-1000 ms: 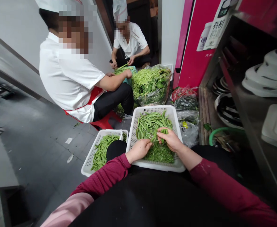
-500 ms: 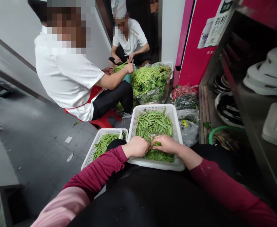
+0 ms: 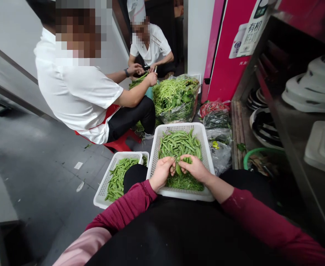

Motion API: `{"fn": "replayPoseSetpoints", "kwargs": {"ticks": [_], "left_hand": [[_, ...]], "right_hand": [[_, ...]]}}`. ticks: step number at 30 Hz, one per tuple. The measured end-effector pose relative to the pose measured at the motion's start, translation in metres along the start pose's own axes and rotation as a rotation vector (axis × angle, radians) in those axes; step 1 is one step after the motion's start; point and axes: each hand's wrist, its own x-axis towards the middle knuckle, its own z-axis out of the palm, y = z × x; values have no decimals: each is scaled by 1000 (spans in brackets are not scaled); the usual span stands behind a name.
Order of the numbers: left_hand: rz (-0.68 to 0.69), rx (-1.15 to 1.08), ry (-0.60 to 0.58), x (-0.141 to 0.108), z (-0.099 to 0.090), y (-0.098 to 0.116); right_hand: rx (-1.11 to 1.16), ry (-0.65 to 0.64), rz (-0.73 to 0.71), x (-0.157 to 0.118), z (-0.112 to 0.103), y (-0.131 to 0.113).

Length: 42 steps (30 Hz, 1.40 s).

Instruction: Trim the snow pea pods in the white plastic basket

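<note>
A white perforated basket (image 3: pixel 207 144) rests on my lap. Whole green pea pods (image 3: pixel 180 143) fill its far half, and a heap of thin green trimmings (image 3: pixel 186 181) lies in its near part. Above the trimmings my left hand (image 3: pixel 163 170) is closed in a pinch at the tip of a pea pod (image 3: pixel 178 169). Thumb and fingers of my right hand (image 3: pixel 195 168) grip that same pod from the other side, and more pods stick out of its curled fingers. The two hands nearly touch.
To the left stands a second white basket (image 3: pixel 103 192) of pods. Beyond, a person (image 3: pixel 76 96) sits on a red stool (image 3: pixel 123 142), and another person (image 3: pixel 153 44) squats by a bag of leafy stems (image 3: pixel 176 96). A metal shelf (image 3: pixel 290 129) and a green basin (image 3: pixel 247 157) are right.
My left hand has turned and opened from a fist-like shape into a fingertip pinch. A pod now shows upright between both hands. The seated person's far hand has lifted.
</note>
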Motion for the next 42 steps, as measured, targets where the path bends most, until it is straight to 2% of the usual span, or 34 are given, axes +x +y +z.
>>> {"fn": "replayPoseSetpoints", "kwargs": {"ticks": [2,5,7,8,10,13,15,16,18,20,21,22,25,26,28,34,40,42], "left_hand": [[28,258,-143,-3,-3,-8],[78,796,-391,-13,-15,-27],[90,1024,-459,-16,-22,-34],[95,1093,-464,-16,-24,-34],[91,1193,-461,-8,-24,-28],[-29,1333,-446,13,-18,-12],[-102,1378,-438,27,-14,-7],[-112,1383,-447,32,-12,-7],[-92,1336,-557,35,-7,-12],[-65,1237,-672,32,-4,-20],[-52,1199,-671,31,-3,-25],[-42,1185,-621,29,-2,-29],[-9,1275,-337,33,-5,-38],[3,1306,-278,37,-7,-40],[34,1325,-232,47,-11,-45],[118,1413,-247,69,-9,-60],[199,1389,-342,64,-14,-57],[226,1270,-280,58,-18,-50]], "right_hand": [[148,199,-21,6,-13,-4],[388,542,-81,18,-50,-19],[544,681,-69,23,-73,-29],[607,686,-39,25,-80,-33],[687,596,53,26,-86,-35],[683,385,182,24,-78,-31],[664,274,218,23,-72,-26],[659,229,219,23,-69,-24],[648,170,200,23,-68,-21],[621,158,178,23,-67,-20],[606,165,173,23,-67,-20],[594,173,172,23,-67,-20],[582,181,188,24,-64,-20],[587,172,202,25,-62,-19],[604,149,241,26,-59,-18],[514,134,308,26,-53,-11],[278,226,282,27,-51,-2],[83,267,232,28,-48,1]]}}
